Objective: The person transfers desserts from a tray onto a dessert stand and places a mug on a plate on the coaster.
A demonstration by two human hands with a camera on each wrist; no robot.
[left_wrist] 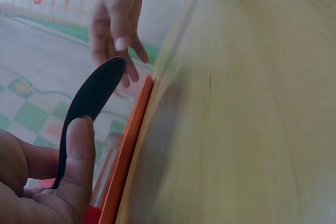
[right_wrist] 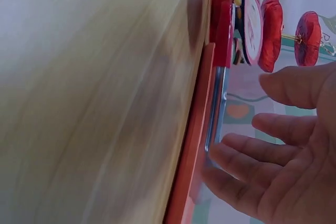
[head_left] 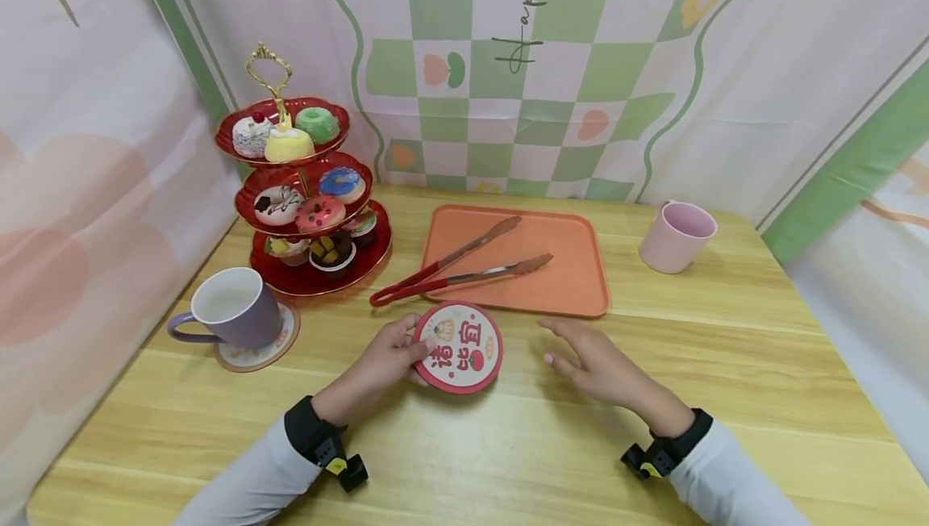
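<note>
A round coaster [head_left: 464,348] with a red rim and red printed characters is pinched by my left hand [head_left: 390,355] above the table's middle. In the left wrist view the coaster [left_wrist: 97,90] shows its black underside, with the thumb pressed against it. My right hand [head_left: 601,363] hovers to the right of the coaster with relaxed fingers, holding nothing. Just beyond both hands lies an orange tray [head_left: 581,268]. Red-handled tongs [head_left: 464,274] rest on it, spread apart, their handle end sticking out past the tray's left edge.
A purple mug [head_left: 243,312] stands on another coaster [head_left: 290,340] at the left. Behind it rises a three-tier red stand [head_left: 363,268] bearing several cakes and doughnuts. One pink mug [head_left: 675,240] is at the back right. A patterned cloth hangs behind the wooden table [head_left: 508,461].
</note>
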